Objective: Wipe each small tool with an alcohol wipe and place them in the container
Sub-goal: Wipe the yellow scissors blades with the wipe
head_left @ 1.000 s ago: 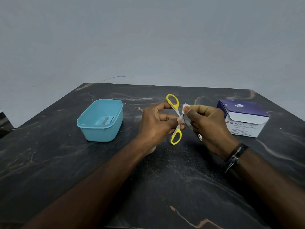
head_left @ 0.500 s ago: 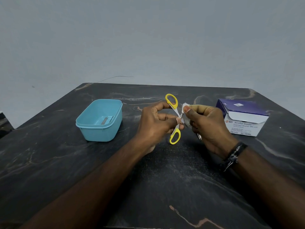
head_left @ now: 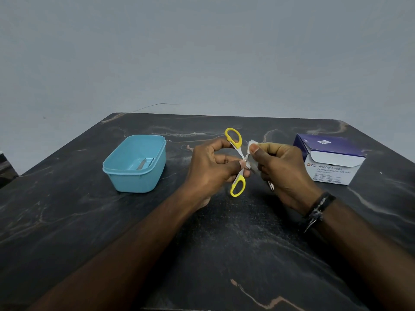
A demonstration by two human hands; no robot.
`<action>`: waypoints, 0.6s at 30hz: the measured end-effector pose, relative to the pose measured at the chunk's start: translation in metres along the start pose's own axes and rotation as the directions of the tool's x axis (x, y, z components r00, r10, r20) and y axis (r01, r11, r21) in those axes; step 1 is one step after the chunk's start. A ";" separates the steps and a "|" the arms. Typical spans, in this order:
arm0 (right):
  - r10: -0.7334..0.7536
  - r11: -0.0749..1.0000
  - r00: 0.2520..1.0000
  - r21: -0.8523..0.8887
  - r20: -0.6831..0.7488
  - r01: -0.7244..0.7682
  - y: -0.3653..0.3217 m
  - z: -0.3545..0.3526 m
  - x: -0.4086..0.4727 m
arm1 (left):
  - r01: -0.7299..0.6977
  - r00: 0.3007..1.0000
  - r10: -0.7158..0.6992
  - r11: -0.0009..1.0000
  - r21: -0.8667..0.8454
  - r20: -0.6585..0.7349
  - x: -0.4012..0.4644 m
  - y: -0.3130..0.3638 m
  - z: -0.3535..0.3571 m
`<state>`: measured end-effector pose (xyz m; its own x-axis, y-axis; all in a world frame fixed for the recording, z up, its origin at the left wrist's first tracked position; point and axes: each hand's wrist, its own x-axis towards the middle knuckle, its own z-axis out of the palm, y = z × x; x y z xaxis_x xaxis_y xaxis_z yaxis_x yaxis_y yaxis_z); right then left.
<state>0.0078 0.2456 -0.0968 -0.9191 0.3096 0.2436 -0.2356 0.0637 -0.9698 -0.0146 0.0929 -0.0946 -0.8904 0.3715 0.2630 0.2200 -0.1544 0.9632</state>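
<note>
I see dim, even, soft light with faint shadows; the table (head_left: 67,221) shows a weak sheen, its edges bow from wide-angle distortion, and detail is slightly soft.

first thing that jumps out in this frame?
The yellow-handled scissors, held open above the middle of the dark marble table: the left hand holds them while the right hand pinches a white wipe against the blades. Next, the blue container to the left, with a metal tool already inside, and the alcohol swab box to the right.
</note>
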 end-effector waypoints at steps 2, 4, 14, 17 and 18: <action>0.010 0.999 0.997 0.039 -0.073 -0.008 -0.003 -0.004 0.003 | 0.015 1.000 -0.015 1.000 0.007 0.012 0.001 -0.001 0.000; 0.013 0.997 0.991 0.076 -0.133 -0.003 -0.006 -0.009 0.006 | 0.019 1.000 -0.019 1.000 0.003 0.014 0.001 -0.002 0.000; 0.025 0.987 0.994 -0.161 0.102 -0.008 0.000 -0.004 0.000 | 0.016 0.993 -0.026 0.996 -0.091 -0.115 0.006 0.007 -0.007; 0.026 0.981 0.989 -0.195 0.147 0.003 -0.001 -0.004 -0.001 | 0.006 0.992 -0.015 0.997 -0.072 -0.124 0.007 0.007 -0.007; 0.024 0.979 0.987 -0.204 0.160 0.009 -0.002 -0.005 -0.001 | 0.005 0.992 -0.014 0.998 -0.068 -0.124 0.007 0.006 -0.007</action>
<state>0.0108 0.2497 -0.0956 -0.9633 0.1549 0.2190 -0.1744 0.2589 -0.9500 -0.0218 0.0884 -0.0870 -0.9360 0.2570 0.2407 0.1876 -0.2147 0.9585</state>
